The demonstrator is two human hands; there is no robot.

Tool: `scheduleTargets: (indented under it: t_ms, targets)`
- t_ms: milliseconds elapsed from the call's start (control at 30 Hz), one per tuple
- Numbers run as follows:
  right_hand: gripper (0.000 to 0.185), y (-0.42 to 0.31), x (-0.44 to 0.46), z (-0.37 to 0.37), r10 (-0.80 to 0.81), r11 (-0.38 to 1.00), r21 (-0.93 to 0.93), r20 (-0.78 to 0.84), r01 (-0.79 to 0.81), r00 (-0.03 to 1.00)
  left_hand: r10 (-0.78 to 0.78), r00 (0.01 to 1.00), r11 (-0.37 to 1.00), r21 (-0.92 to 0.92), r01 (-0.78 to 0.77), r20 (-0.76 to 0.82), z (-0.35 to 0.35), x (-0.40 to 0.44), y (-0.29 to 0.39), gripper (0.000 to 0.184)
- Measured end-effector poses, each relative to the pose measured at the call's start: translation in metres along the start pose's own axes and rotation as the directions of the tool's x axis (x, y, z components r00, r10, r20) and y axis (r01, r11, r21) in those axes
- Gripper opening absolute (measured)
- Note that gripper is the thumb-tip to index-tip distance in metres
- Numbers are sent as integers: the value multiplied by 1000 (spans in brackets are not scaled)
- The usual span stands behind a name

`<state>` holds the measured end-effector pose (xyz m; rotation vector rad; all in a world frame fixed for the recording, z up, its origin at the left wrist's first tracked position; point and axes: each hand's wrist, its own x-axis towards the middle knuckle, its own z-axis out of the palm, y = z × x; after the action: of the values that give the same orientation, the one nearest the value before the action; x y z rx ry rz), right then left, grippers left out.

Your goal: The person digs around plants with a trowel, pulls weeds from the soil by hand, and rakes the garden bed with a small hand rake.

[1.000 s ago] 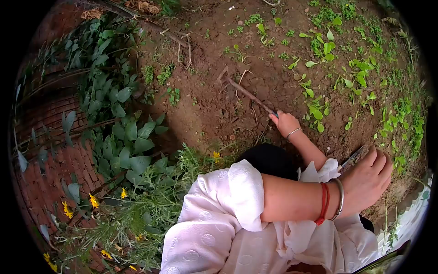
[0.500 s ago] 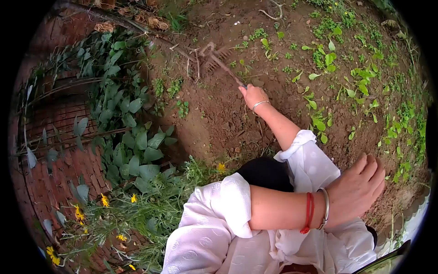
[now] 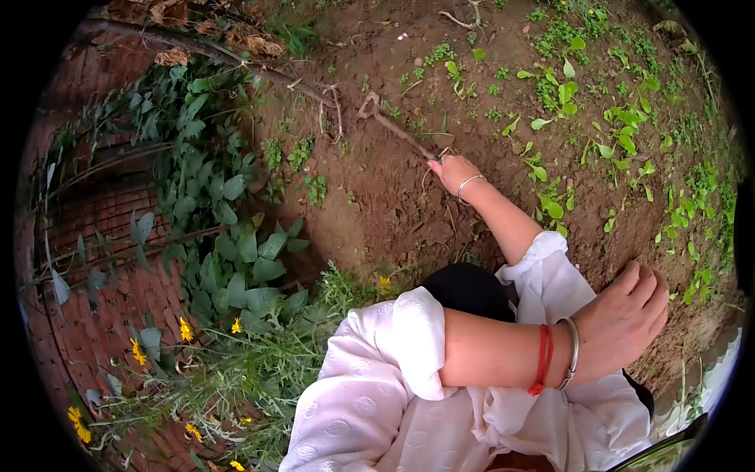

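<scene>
My right hand, with a silver bangle at the wrist, is closed around the handle end of a rusty hand rake. The rake reaches up and left over bare brown soil. Its bent head meets the ground, and the tines cannot be made out against the soil. My left hand lies across the front of my body at lower right, back upward, wearing a silver bangle and a red string. Its fingers are loosely bent and slightly apart, tips turned out of sight; nothing shows in them.
Leafy seedlings grow on the right. A dry branch reaches in from upper left, close to the rake head. Dark green vines and yellow flowers border a brick surface on the left.
My right hand has drawn the rake down and right, toward my body. Its tines, visible against the soil before, no longer show clearly. My left hand keeps its pose; the view has shifted slightly.
</scene>
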<state>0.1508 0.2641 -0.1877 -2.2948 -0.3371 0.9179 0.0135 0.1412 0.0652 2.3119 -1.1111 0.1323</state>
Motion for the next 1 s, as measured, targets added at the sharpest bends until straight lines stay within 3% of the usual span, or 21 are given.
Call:
scheduleTargets:
  t_ms: [100, 200, 300, 333, 433, 533, 733, 867, 1000]
  targets:
    - [54, 1, 2, -14, -77, 993, -99, -87, 69, 993, 6, 1000, 1000, -25, -6, 3, -1, 4, 2, 39]
    - [55, -3, 20, 2, -144, 989, -52, -194, 137, 970, -8, 1000, 1000, -12, 8, 12, -3, 6, 0, 39]
    - [54, -28, 27, 18, -198, 966, 133, -161, 220, 967, -34, 999, 999, 12, 34, 38, 1, 3, -4, 39]
    - [54, -33, 27, 23, -211, 964, 152, -77, 220, 975, -42, 998, 999, 8, 42, 38, 1, 2, -6, 39]
    - [54, -20, -3, 40, -59, 995, 86, 57, 54, 997, -57, 997, 998, 25, 55, 54, 0, 3, -8, 39]
    - [57, 10, -30, 58, 13, 999, 49, 25, -14, 1000, -48, 997, 999, 29, 46, 61, 1, 1, -6, 40]
    - [57, 40, -74, 58, 19, 999, 50, 71, -22, 997, -53, 984, 999, 21, 50, 169, 2, -8, -7, 40]
    - [56, 77, -118, 78, 44, 998, 34, 44, -45, 998, -55, 995, 998, 32, 53, 82, 7, -8, -2, 39]
    - [53, 67, -126, 68, -3, 1000, -23, -6, 3, 1000, -44, 992, 998, 60, 37, 117, 6, -6, 7, 38]
